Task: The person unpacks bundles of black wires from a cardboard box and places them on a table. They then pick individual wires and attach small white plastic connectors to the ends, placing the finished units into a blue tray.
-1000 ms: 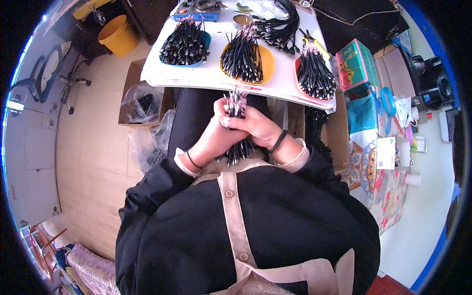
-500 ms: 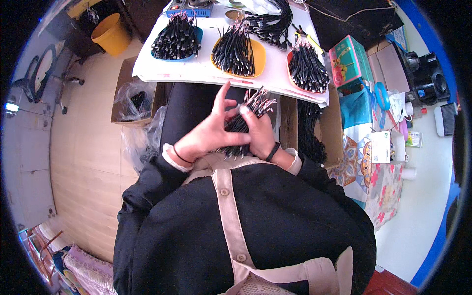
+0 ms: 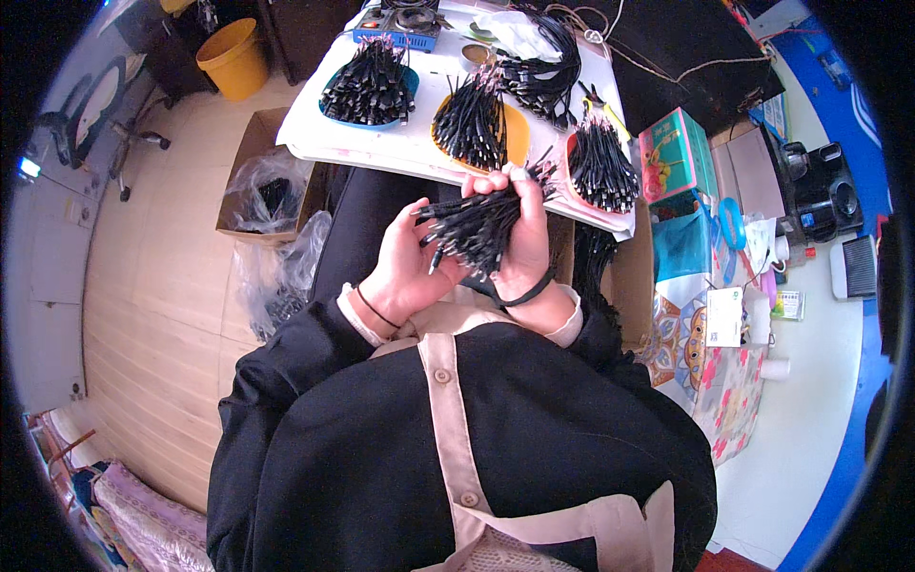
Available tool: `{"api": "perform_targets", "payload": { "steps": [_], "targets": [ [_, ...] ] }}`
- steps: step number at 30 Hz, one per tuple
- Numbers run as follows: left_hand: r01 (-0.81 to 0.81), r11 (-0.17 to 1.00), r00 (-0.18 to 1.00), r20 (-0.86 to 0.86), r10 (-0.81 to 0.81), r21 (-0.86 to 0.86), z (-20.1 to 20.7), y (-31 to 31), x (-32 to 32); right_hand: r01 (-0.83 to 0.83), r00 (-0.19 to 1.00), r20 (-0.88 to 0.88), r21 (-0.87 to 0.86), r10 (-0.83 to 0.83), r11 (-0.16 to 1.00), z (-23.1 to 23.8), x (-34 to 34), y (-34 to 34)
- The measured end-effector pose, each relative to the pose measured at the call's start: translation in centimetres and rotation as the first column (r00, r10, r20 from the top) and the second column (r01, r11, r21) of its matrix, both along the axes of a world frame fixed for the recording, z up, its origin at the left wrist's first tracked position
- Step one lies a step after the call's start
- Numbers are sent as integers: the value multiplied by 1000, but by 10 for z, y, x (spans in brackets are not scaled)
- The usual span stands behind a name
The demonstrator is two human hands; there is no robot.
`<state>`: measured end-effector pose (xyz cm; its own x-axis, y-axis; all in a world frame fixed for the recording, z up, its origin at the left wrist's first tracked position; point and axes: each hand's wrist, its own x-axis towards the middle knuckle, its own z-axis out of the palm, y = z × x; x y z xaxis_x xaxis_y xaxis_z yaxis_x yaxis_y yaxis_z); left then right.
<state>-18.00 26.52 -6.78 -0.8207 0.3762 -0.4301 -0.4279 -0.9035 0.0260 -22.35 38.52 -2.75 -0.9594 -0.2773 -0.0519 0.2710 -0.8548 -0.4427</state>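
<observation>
A bundle of short black cables (image 3: 474,232) is held above my lap, close to the table's near edge. My right hand (image 3: 525,250) wraps round it, thumb along the right side by the stripped wire ends. My left hand (image 3: 405,265) cups the bundle's left and lower side, where the plug tips fan out; some of its fingers are hidden behind the cables. More bundles of the same kind lie beyond my hands, in a blue tray (image 3: 413,91), a yellow tray (image 3: 518,133) and a reddish tray (image 3: 571,164).
The white table (image 3: 319,143) also carries a blue device (image 3: 398,38), a loose cable heap (image 3: 543,81) and yellow-handled pliers (image 3: 618,122). Cardboard boxes flank my legs: one on the left (image 3: 250,157) with plastic bags, one on the right (image 3: 637,276) with cables.
The bundle has tilted, its plug ends now fanning out to the left. My left hand has moved from spread fingers to cupping them, and my right hand has risen slightly. The view has shifted a little.
</observation>
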Motion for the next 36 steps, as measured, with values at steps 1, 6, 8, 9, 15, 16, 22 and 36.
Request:
{"api": "perform_targets", "payload": {
  "steps": [1, 6, 8, 9, 15, 16, 22, 36],
  "targets": [
    [16, 998, 1000, 14, -17, 62, -1, -1, -1, 39, 999, -36, 65, -37, 997, -3, 3, -3],
    [43, 981, 986, -166, -11, 188, -2, -5, 0, 79, 995, -75, 128, -70, 989, -10, 6, -5],
    [6, 996, 993, -117, 4, 88, 0, -6, 0, 57, 997, -59, 69, -53, 996, -5, 4, -2],
    [-25, 998, 1000, -12, 24, -56, 1, -7, -2, 33, 991, -134, 44, -27, 998, -2, 5, 1],
    [56, 993, 998, -46, -51, 108, 2, -8, -2, 31, 978, -210, 253, 24, 967, 3, 23, -1],
    [72, 983, 993, -106, -55, 167, 2, -8, 1, 12, 969, -240, 273, 56, 962, 3, 24, -1],
    [188, 951, 973, -180, -146, 244, -4, -5, 25, -25, 972, -208, 367, 109, 930, -6, 44, 6],
    [170, 964, 984, 17, -177, 203, -1, -2, 26, 338, 785, -595, 645, 173, 686, -7, 52, 5]
  ]
}}
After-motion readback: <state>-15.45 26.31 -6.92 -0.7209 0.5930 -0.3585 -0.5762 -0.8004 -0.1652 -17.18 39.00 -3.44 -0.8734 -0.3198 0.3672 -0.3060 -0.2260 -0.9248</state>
